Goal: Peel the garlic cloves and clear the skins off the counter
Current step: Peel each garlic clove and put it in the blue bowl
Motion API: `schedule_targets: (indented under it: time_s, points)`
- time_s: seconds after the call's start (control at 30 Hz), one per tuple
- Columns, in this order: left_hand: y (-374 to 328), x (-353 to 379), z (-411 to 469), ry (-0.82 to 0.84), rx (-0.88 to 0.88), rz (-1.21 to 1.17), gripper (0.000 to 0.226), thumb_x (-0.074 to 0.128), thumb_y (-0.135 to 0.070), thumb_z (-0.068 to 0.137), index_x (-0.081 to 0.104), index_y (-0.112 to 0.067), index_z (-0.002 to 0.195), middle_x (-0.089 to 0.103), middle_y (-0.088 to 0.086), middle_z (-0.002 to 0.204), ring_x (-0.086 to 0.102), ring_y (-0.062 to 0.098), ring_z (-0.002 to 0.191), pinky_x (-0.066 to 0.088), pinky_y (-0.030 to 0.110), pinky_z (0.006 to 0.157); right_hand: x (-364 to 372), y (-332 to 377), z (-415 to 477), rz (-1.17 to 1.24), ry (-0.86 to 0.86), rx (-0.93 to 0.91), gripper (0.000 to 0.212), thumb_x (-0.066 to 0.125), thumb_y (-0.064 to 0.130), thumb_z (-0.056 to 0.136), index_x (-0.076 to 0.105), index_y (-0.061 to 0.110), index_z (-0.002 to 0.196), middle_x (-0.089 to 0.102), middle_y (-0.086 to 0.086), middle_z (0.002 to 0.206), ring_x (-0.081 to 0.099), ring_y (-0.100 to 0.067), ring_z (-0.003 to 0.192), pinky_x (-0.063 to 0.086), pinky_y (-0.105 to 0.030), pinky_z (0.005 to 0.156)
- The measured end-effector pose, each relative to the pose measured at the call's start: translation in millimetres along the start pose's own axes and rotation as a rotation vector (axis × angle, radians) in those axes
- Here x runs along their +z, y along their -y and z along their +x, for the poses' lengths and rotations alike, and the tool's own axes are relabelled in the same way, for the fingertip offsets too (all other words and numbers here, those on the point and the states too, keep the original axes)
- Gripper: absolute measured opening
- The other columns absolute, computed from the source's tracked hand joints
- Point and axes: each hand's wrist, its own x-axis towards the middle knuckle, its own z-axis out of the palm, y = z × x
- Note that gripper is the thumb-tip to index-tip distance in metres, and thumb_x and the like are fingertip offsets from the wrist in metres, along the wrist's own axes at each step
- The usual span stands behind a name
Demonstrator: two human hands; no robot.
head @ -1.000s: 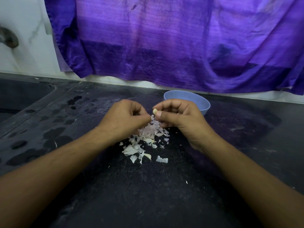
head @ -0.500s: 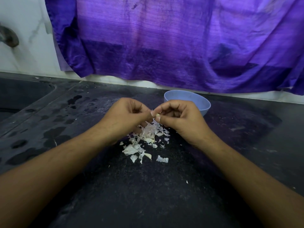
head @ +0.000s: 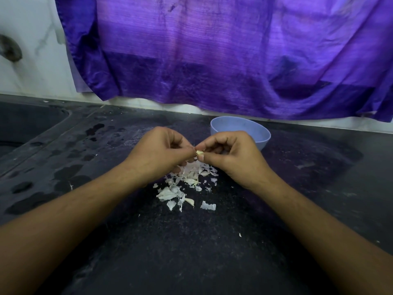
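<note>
A small pale garlic clove (head: 199,153) is pinched between the fingertips of both hands, a little above the dark counter (head: 191,252). My left hand (head: 158,153) grips it from the left and my right hand (head: 230,157) from the right, fingers curled. A thin sliver of skin sticks up at the clove. Directly under the hands lies a heap of white garlic skins (head: 187,184), spread toward me. A light blue bowl (head: 255,130) stands just behind my right hand; its contents are hidden.
A purple cloth (head: 212,60) hangs on the wall behind the counter. A dark sink basin (head: 25,124) lies at the far left, with wet patches (head: 68,173) on the counter beside it. A metal tap fitting (head: 10,50) sits on the white wall.
The two hands have closed together: the left fingertips, apart from the clove a second ago, now pinch it along with the right hand. The skins and bowl have not moved.
</note>
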Motion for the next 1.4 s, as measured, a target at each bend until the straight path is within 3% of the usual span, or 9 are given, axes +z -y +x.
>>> schedule_targets:
  time_s: [0.23, 0.33, 0.47, 0.63, 0.87, 0.97, 1.07, 1.23, 1.4]
  points:
    - [1.5, -0.7, 1.5, -0.015, -0.003, 0.037, 0.016, 0.074, -0.02, 0.091, 0.075, -0.015, 0.075, 0.075, 0.001, 0.071, 0.072, 0.013, 0.069, 0.065, 0.041, 0.07, 1.4, 5.6, 0.0, 0.239, 0.013, 0.061, 0.012, 0.075, -0.001, 0.089, 0.077, 0.003, 0.1, 0.077, -0.01, 0.083, 0.068, -0.013, 0.073, 0.055, -0.024, 0.066]
    - [3.6, -2.3, 1.4, -0.026, 0.022, 0.111, 0.017, 0.071, -0.021, 0.093, 0.075, -0.017, 0.077, 0.075, -0.001, 0.071, 0.074, 0.017, 0.07, 0.065, 0.047, 0.073, -1.2, 10.0, -0.4, 0.375, -0.016, 0.122, 0.012, 0.072, 0.001, 0.091, 0.074, 0.004, 0.103, 0.077, -0.019, 0.095, 0.07, -0.014, 0.077, 0.057, -0.025, 0.066]
    - [6.1, -3.2, 1.3, -0.042, 0.084, 0.148, 0.015, 0.068, -0.032, 0.097, 0.078, -0.027, 0.087, 0.077, -0.003, 0.079, 0.075, 0.023, 0.079, 0.062, 0.052, 0.079, -5.0, 11.6, 0.8, 0.503, -0.041, 0.187, 0.017, 0.067, 0.003, 0.094, 0.071, 0.005, 0.11, 0.077, -0.013, 0.097, 0.068, -0.015, 0.075, 0.058, -0.026, 0.066]
    - [2.2, -3.2, -0.6, -0.089, 0.116, 0.152, 0.006, 0.077, -0.025, 0.091, 0.081, -0.03, 0.093, 0.078, -0.012, 0.078, 0.07, 0.0, 0.068, 0.062, 0.039, 0.082, -5.7, 13.4, 1.2, 0.502, -0.104, 0.215, 0.016, 0.066, 0.003, 0.095, 0.071, 0.007, 0.11, 0.076, -0.013, 0.096, 0.069, -0.016, 0.074, 0.059, -0.027, 0.066]
    - [-1.5, -4.0, -2.1, -0.129, 0.11, 0.194, 0.012, 0.087, -0.033, 0.08, 0.079, -0.025, 0.077, 0.076, -0.012, 0.073, 0.073, 0.007, 0.07, 0.06, 0.034, 0.074, -4.7, 16.4, -0.4, 0.44, -0.135, 0.23, 0.009, 0.07, 0.002, 0.092, 0.071, 0.006, 0.101, 0.075, -0.022, 0.1, 0.071, -0.016, 0.072, 0.059, -0.026, 0.064]
    - [-2.5, -3.6, -3.5, -0.136, 0.13, 0.237, 0.021, 0.087, -0.04, 0.079, 0.075, -0.024, 0.074, 0.075, -0.012, 0.07, 0.069, 0.004, 0.064, 0.055, 0.026, 0.065, -4.0, 15.6, -0.1, 0.432, -0.132, 0.233, 0.01, 0.072, 0.004, 0.091, 0.071, 0.005, 0.101, 0.074, -0.013, 0.093, 0.071, -0.015, 0.072, 0.059, -0.026, 0.064]
    - [-2.3, -3.7, -3.9, -0.161, 0.151, 0.272, 0.031, 0.083, -0.05, 0.08, 0.072, -0.022, 0.071, 0.071, -0.005, 0.063, 0.061, 0.007, 0.054, 0.049, 0.028, 0.057, -3.2, 15.2, -0.2, 0.427, -0.121, 0.234, 0.009, 0.072, 0.005, 0.091, 0.071, 0.006, 0.1, 0.074, -0.011, 0.089, 0.071, -0.016, 0.072, 0.059, -0.027, 0.065]
    - [-5.2, -2.1, -6.7, -0.102, 0.218, 0.183, 0.018, 0.079, -0.044, 0.085, 0.078, -0.027, 0.082, 0.074, -0.01, 0.069, 0.063, -0.001, 0.059, 0.049, 0.02, 0.058, -1.2, 16.3, -1.7, 0.387, -0.087, 0.23, 0.007, 0.074, 0.007, 0.091, 0.071, 0.007, 0.097, 0.075, -0.026, 0.097, 0.071, -0.019, 0.071, 0.06, -0.028, 0.066]
    - [-5.0, -2.6, -4.7, -0.106, 0.211, 0.121, 0.012, 0.079, -0.039, 0.088, 0.08, -0.028, 0.086, 0.076, -0.007, 0.074, 0.07, 0.011, 0.067, 0.062, 0.045, 0.073, -2.6, 15.0, -1.1, 0.361, -0.093, 0.217, 0.012, 0.076, 0.006, 0.088, 0.071, 0.004, 0.098, 0.074, -0.026, 0.092, 0.072, -0.019, 0.072, 0.06, -0.027, 0.065]
